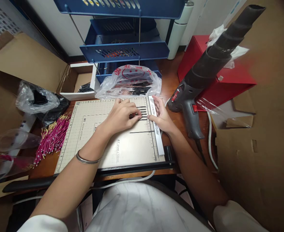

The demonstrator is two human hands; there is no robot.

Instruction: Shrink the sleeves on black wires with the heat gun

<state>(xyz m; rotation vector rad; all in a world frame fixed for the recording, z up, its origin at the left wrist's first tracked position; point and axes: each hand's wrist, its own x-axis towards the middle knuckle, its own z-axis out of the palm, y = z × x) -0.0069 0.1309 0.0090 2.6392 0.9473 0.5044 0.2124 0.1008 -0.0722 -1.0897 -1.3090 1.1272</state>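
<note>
A cream paper cutter board with printed grid lines lies before me. Several thin black strips lie side by side across it, their right ends at the white guide bar. My left hand is over the board, thumb and forefinger pinched at one of these strips; the fingertips partly hide it. My right hand rests across the guide bar, fingers stretched out and thumb near the strip ends. Nearer to me, a single longer black strip lies apart, reaching to the bar.
A plastic bag of black pieces lies behind the board, below blue tiered trays. Magenta wires with gold tips are heaped at left. At right, a dark heat gun stands beside a red box.
</note>
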